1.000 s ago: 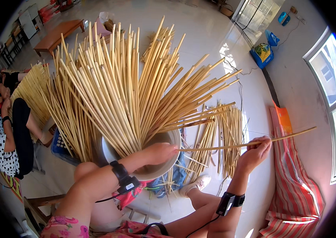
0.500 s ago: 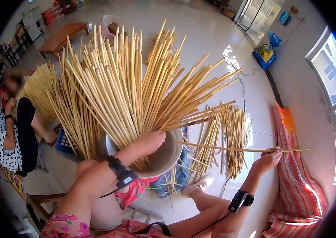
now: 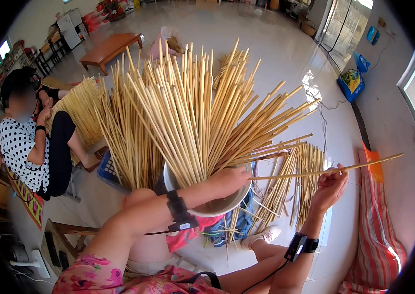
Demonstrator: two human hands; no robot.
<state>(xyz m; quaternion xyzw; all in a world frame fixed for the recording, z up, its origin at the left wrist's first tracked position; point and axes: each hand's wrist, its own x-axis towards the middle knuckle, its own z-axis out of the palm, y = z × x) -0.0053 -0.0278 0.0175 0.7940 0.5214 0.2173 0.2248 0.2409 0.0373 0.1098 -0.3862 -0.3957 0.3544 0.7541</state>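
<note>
A long thin dry stalk [image 3: 286,174] lies nearly level in front of me, its outer end tilted slightly up to the right. My right hand [image 3: 330,188] pinches it between thumb and fingertips. My left hand [image 3: 233,180] is closed at its inner end, over the edge of a pale bucket [image 3: 242,200]; the exact grip of the fingers is partly hidden. A thick sheaf of similar tan stalks [image 3: 188,122] stands fanned out in the bucket, behind my left hand and forearm.
More stalks [image 3: 129,132] lean in a blue plastic basket [image 3: 111,171] at left. Bundled stalks [image 3: 308,181] lie on the floor beyond the bucket. A seated person [image 3: 28,139] works at far left. Striped red fabric [image 3: 376,230] leans along the right wall.
The view has swung left. My left hand has come to the stalk's inner end, which was apart from it. The stalk's outer end has risen, with my right hand still on it.
</note>
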